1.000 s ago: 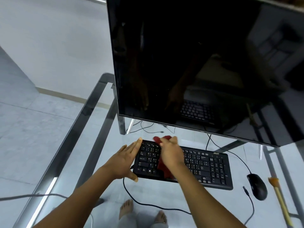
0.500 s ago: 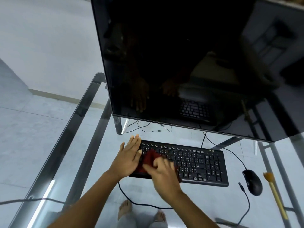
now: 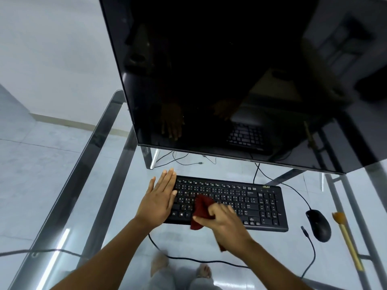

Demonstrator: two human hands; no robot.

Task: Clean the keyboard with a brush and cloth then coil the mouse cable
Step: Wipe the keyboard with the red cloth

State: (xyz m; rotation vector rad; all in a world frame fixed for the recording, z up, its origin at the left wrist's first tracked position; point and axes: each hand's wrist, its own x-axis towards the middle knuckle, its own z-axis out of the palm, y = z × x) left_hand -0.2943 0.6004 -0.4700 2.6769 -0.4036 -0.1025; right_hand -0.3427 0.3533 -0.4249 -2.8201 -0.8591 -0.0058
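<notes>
Drawn back from the keyboard's far edge a second ago, the crumpled dark red cloth (image 3: 202, 208) now lies on the lower-left rows of the flat black plastic keyboard (image 3: 261, 204), pinched in the right hand (image 3: 224, 222). The left hand (image 3: 159, 201), fingers straight, steadies the 9 o'clock end. Wiping is under way. The next strokes likely need to run toward 3 o'clock, where the black mouse (image 3: 318, 225), its uncoiled thin black cable (image 3: 296, 191) and the yellow-handled brush (image 3: 347, 241) lie.

Keyboard (image 3: 254, 203): small green logo (image 3: 266, 186) at top right reads "acer"; white key legends partly legible, Q W E in the letter row, Z X lower, Windows symbol on bottom row; remaining legends too small to read
</notes>
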